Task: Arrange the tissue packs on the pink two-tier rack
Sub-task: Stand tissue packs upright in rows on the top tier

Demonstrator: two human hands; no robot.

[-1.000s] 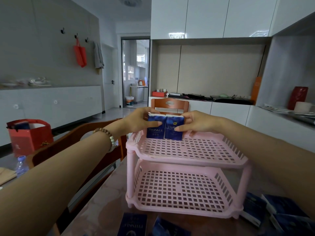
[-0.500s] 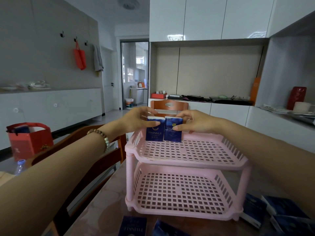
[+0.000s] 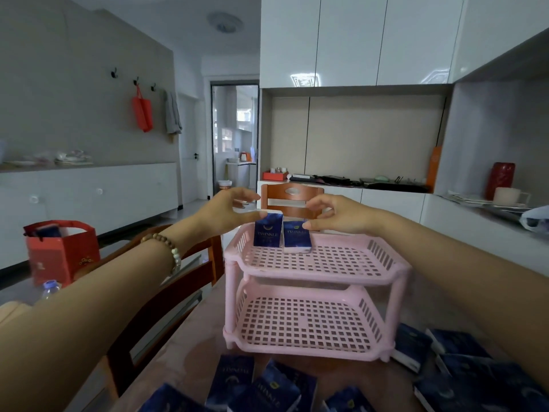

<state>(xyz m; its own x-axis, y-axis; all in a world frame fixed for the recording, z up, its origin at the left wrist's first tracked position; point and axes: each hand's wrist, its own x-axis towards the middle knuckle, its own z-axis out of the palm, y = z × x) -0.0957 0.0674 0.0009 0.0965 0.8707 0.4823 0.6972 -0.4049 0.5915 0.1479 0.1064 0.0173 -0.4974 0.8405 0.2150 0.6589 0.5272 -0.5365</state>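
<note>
Two tissue packs stand upright side by side at the far left corner of the top tier of the pink rack [image 3: 386, 272], seen from the head camera. The left pack [image 3: 267, 233] and the right pack [image 3: 297, 237] touch along their edges, both with their dark blue printed fronts facing the person.

Only the thumb tip of the left hand [image 3: 228, 209] meets the upper left corner of the left pack. Its other fingers are stretched out well above the pack and spread away from the thumb, so the hand is wide open and grips nothing. A bead bracelet [image 3: 169, 248] sits on that wrist.

On the other side, the right hand [image 3: 335, 214] lays its thumb tip on the upper right corner of the right pack. Its index finger reaches forward above the pack and the rest curl behind. Whether they pinch the pack cannot be told.

The lower tier [image 3: 303, 325] holds no packs. More blue packs lie flat on the table [image 3: 193, 346], some in front of the rack [image 3: 234, 379] and some to its right [image 3: 457, 346]. Beyond the rack stands a wooden chair [image 3: 292, 200]. A red gift bag [image 3: 59, 251] and a bottle [image 3: 50, 288] are off to the left.
</note>
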